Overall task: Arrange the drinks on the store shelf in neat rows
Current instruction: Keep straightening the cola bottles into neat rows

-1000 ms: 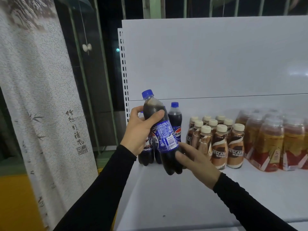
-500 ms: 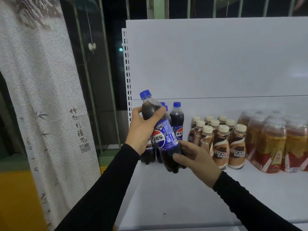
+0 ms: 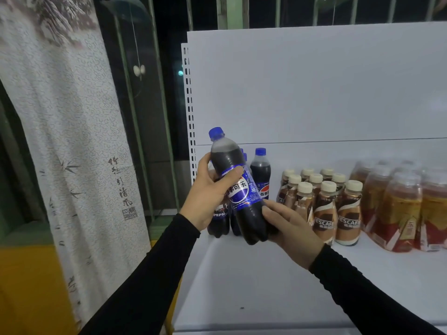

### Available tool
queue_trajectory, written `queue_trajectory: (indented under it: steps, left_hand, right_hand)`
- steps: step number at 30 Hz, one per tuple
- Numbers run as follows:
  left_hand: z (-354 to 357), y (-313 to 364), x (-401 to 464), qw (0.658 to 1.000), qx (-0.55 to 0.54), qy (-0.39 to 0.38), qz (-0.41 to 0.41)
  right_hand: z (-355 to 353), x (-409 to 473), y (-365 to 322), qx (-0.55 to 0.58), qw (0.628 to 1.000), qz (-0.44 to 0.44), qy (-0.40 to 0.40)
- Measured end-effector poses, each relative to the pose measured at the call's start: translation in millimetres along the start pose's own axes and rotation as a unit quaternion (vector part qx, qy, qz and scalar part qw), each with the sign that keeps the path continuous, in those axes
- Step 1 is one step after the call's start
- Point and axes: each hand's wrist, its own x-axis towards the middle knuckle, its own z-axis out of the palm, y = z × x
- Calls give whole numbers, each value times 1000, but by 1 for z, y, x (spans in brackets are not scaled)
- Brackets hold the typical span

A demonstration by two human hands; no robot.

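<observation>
The held cola bottle and the left hand hide most of the cola bottles behind. The right hand covers part of a coffee bottle. The tea bottles look blurry and run off the right edge.

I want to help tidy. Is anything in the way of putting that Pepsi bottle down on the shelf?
Nothing visible. The held Pepsi bottle hangs tilted over bare white shelf, in front of the standing Pepsi bottles. The Nescafe bottles stand off to the right.
</observation>
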Motion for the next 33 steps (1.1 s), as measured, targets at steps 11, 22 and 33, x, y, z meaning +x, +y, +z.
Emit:
queue_trajectory:
  steps: [11,22,33]
  left_hand:
    - [-30,25,21,984,-161,72,-15]
    - [-59,28,13,960,-229,109,-120]
    - [-69,21,13,958,-226,126,-126]
  right_hand:
    - [21,14,-32,-232,958,-150,-81]
    - [60,39,-41,-330,914,-229,-61]
    - [59,43,-32,-313,927,-184,-89]
